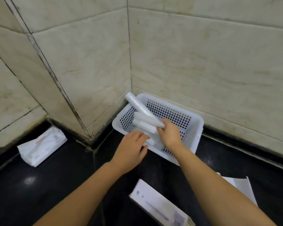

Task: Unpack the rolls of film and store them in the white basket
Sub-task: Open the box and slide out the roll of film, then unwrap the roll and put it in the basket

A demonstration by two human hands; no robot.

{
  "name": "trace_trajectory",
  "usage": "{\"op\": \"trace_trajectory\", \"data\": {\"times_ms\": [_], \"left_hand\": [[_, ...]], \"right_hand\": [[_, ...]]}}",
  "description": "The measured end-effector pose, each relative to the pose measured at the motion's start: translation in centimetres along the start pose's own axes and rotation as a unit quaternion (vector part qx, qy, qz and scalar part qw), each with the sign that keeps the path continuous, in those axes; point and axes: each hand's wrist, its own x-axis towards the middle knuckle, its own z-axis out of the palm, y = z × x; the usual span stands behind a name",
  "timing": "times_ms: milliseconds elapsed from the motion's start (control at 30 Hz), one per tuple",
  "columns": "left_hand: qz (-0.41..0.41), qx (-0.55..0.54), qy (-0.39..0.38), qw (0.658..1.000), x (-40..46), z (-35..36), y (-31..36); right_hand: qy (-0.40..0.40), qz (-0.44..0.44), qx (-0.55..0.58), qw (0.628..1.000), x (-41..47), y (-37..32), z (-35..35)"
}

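Right hand (169, 133) grips rolls (145, 121) over basket (198, 126); left hand (131, 149), fingers curled on one roll's end, should lay them flat.

Tiled walls (203, 62) hem the basket (194, 126); its near side lies open.

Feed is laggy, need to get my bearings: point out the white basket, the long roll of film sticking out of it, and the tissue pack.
white basket (196, 120): head view, far right rim.
long roll of film (138, 106): head view, mid-length.
tissue pack (42, 146): head view, top face.
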Motion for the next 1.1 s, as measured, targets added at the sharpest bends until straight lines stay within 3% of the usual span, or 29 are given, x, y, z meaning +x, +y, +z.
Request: {"op": "trace_trajectory", "data": {"times_ms": [100, 200, 300, 400, 500, 600, 700, 800, 867, 967, 1100], "left_hand": [[-0.017, 0.062, -0.043, 0.997, -0.3, 1.7, -2.5], [-0.001, 0.107, -0.039, 0.993, -1.3, 3.3, -3.5], [-0.006, 0.111, -0.034, 0.993, -1.4, 3.9, -3.5], [-0.002, 0.142, -0.054, 0.988, -1.3, 3.8, -3.5], [-0.006, 0.155, -0.099, 0.983, -1.2, 3.0, -3.4], [-0.035, 0.163, -0.172, 0.971, -0.6, 2.1, -3.0], [-0.068, 0.154, -0.209, 0.963, 0.7, 0.9, -0.1], [-0.041, 0.028, -0.120, 0.992, 0.8, 0.9, 6.1], [-0.018, -0.110, -0.100, 0.989, -0.5, 1.9, 11.6], [-0.015, -0.185, -0.207, 0.961, -2.9, 5.4, 19.0], [-0.157, -0.067, -0.379, 0.909, -4.2, 9.3, 24.4]], "right_hand": [[-0.037, -0.017, -0.146, 0.988, 0.6, 1.0, 2.1], [-0.106, -0.024, -0.341, 0.934, 0.7, 1.6, 2.9], [-0.210, 0.004, -0.409, 0.888, 1.3, 1.7, 2.7], [-0.267, 0.032, -0.342, 0.900, 1.8, 2.2, 1.5], [-0.276, 0.041, -0.298, 0.913, 1.0, 2.5, -0.7], [-0.226, 0.034, -0.240, 0.943, -0.5, 2.7, -4.6], [-0.119, 0.029, -0.117, 0.985, -3.1, 3.7, -10.2], [-0.010, 0.046, -0.024, 0.999, -7.4, 6.8, -15.3], [-0.001, 0.105, 0.013, 0.994, -11.5, 9.6, -17.2], [-0.066, 0.181, -0.007, 0.981, -18.0, 13.5, -17.2], [-0.144, 0.204, -0.102, 0.963, -24.2, 15.6, -13.8]]}}
